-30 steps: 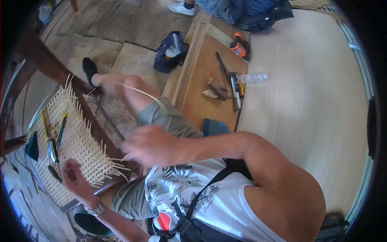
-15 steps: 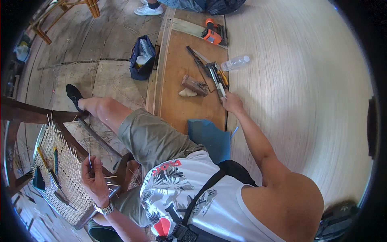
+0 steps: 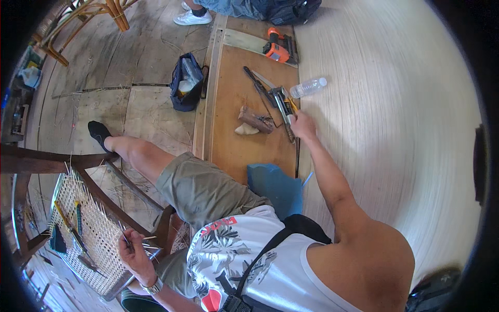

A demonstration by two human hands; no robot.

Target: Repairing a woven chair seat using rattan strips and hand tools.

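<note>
My left hand [image 3: 136,254], with a watch at the wrist, is closed in a pinch on a thin slender piece [image 3: 124,229] beside the chair seat. That seat [image 3: 99,229] is woven cane, with loose strand ends sticking up along its edge. A yellow-handled tool [image 3: 64,214], a dark-handled tool [image 3: 78,218] and a small pointed metal tool [image 3: 90,263] lie on the weave. Off to the right, my right hand [image 3: 303,126] is closed at the near end of a silver metal tool [image 3: 282,104]; its fingertips are hidden. A yellow tool [image 3: 292,103] lies against the silver one.
A wood block [image 3: 255,121], a dark-handled saw [image 3: 253,77] and an orange power tool [image 3: 277,49] lie on the brown board [image 3: 234,151]. Nearby are a plastic bottle [image 3: 309,88], a blue sheet [image 3: 273,190] and a navy bag [image 3: 185,96]. Another person's shoe [image 3: 193,17] is at the top.
My right hand has moved slightly farther in among the tools. My left hand has come lower and a little right, its thin piece still pinched. The whole view has shifted slightly.
</note>
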